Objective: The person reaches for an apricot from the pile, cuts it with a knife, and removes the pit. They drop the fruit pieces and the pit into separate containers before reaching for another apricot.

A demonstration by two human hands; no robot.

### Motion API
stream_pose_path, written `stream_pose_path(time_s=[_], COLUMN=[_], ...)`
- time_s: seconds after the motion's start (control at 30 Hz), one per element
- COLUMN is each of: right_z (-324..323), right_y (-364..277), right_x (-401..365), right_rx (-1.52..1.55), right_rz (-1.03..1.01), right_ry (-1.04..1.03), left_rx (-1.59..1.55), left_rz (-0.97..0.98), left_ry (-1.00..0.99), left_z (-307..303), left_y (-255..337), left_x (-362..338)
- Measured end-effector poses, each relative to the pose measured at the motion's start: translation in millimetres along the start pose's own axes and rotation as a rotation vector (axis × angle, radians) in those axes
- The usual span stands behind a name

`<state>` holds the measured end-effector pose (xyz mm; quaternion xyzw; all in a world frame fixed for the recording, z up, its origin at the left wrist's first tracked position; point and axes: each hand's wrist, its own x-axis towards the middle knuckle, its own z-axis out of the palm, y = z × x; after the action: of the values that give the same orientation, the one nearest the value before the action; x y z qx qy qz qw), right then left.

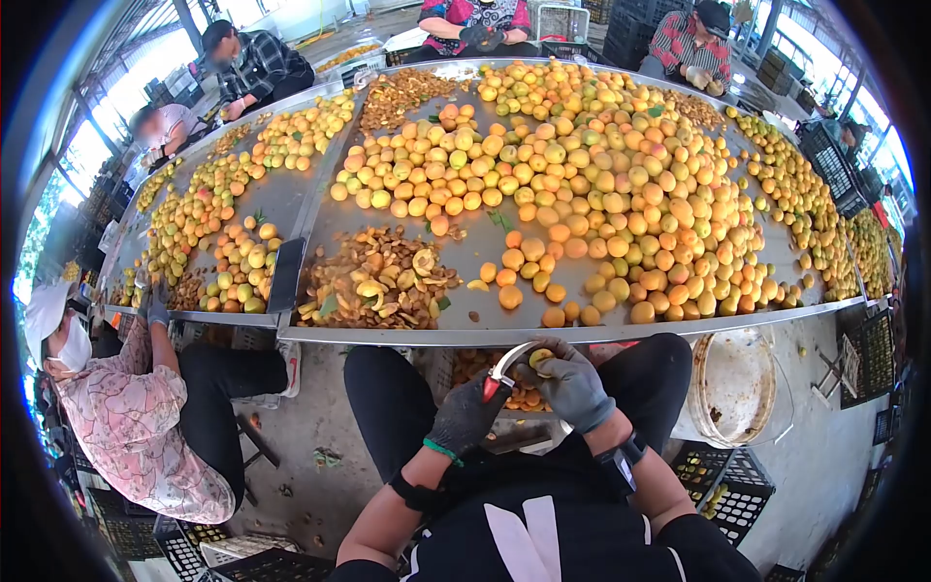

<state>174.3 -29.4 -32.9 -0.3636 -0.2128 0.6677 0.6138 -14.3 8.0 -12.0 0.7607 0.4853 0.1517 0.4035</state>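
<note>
My left hand (464,417) is closed round a curved knife (493,386), my right hand (574,390) half-curled on an apricot (541,358); grip best clear of blade (507,358).

- Worktop (335,218): metal, raised rim, divided into sections.
- Centre to right: large heap of orange-yellow fruit (630,184), loose at its near edge.
- Left of centre, near rim: pile of pits and cut pieces (373,286); a similar brown pile (402,92) at upper centre.
- Left section: scattered fruit clusters (194,209).
- Beside left divider: dark rectangular object (286,275), unidentified.
- Mid-surface: green leaf (499,220).
</note>
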Motion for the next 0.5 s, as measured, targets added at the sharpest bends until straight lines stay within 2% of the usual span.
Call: stream_pose_path(time_s=[0.1, 0.23, 0.33, 0.4, 0.5], right_z=[28.4, 20.7, 19.4, 13.6, 19.5], right_y=[-18.9, -10.9, -16.3, -12.6, -8.0], right_x=[-14.2, -14.6, -15.4, -12.1, -13.0], right_rx=[0.043, -0.138, -0.123, 0.045, 0.036], right_rz=[0.125, 0.092, 0.154, 0.189, 0.199], right_ry=[0.047, -0.053, 0.013, 0.007, 0.083], left_rx=[-0.117, -0.233, -0.280, -0.316, -0.390], left_rz=[0.020, 0.055, 0.052, 0.047, 0.034], left_ry=[0.016, 0.044, 0.095, 0.085, 0.083], left_z=[-10.0, -15.9, -15.8, -14.8, -11.8], left_y=[2.7, 6.6, 9.8, 8.0, 5.9], left_x=[-1.1, 1.6, 2.3, 2.4, 0.8])
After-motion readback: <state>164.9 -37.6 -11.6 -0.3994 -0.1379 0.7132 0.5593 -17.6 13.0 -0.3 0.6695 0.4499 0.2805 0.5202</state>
